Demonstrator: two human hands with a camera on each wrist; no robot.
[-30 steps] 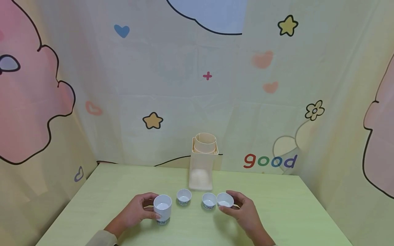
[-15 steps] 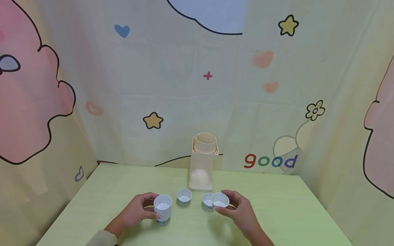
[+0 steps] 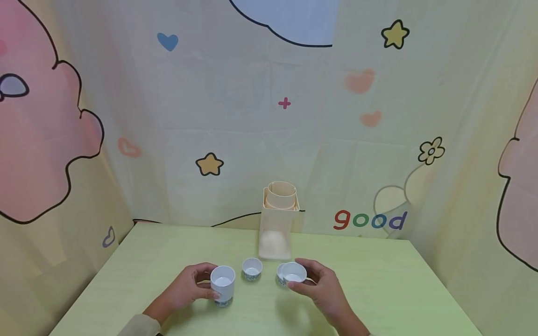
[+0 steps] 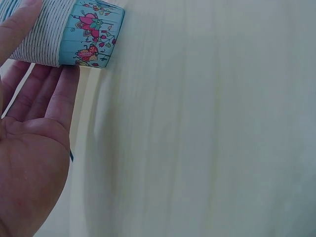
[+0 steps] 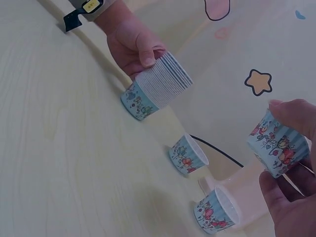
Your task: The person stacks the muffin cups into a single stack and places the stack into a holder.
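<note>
My left hand (image 3: 189,288) grips a stack of nested paper cups (image 5: 165,81) with its thumb in front and fingers behind. The stack stands upright on the table, its lowest cup printed blue with flowers. In my right hand (image 3: 325,287), a single paper cup (image 5: 277,141) is held upright between thumb and fingers, raised off the table. Below and behind it stands one paper cup (image 5: 216,211), partly covered by the held cup in the head view. Another paper cup (image 3: 252,269) stands between that one and the stack.
A beige plastic dispenser (image 3: 275,224) with a round tube in its top stands behind the cups, near the back edge. The pale green table (image 3: 370,266) extends to both sides. A printed curtain (image 3: 235,107) hangs behind and at the sides.
My right hand has moved left with its cup, from beside the standing cup to overlapping it in the head view. My left hand and the stack have stayed in place.
</note>
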